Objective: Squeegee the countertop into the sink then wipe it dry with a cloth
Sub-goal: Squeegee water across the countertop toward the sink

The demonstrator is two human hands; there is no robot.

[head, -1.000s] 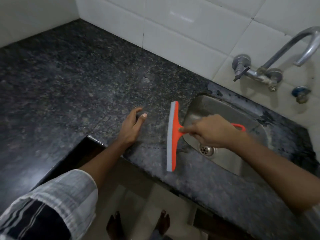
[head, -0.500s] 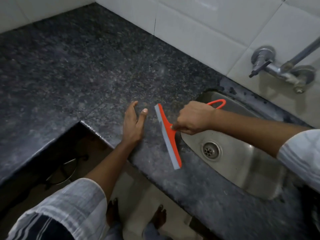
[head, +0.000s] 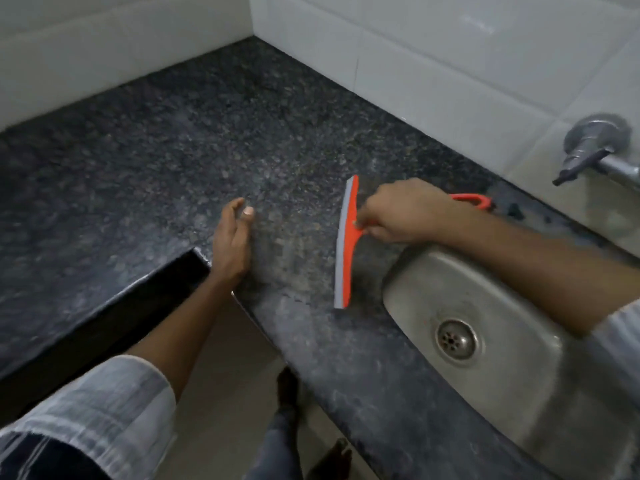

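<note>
Our right hand (head: 405, 211) grips the handle of an orange squeegee (head: 346, 242), fingers curled tight around the stem just behind the blade, at a dark speckled granite countertop (head: 207, 140). The squeegee's grey rubber edge faces our left hand (head: 232, 242) and lies on the stone, the blade running from the far side toward the counter's front edge. The looped end of the handle pokes out behind our right wrist, toward the tiled wall (head: 433, 64).

Our left hand rests on the counter well apart from the blade, on its far side from the sink. It holds nothing: the fingers lie loosely together and stretched forward, the thumb raised slightly beside them, the heel of the hand near the corner where the counter's front edge steps back.

The stainless steel sink (head: 502, 341) sits under and just beyond our right forearm, its round drain (head: 456, 341) below the arm and toward us. The squeegee stands on the strip of counter between our left hand and the sink's rim, close to the rim.

A metal tap fitting (head: 588, 147) juts from the wall past our right wrist. A pale striped sleeve (head: 104, 410) covers our left upper arm, and bare feet (head: 287, 386) show on the floor below the counter edge. We see no cloth in this view.
</note>
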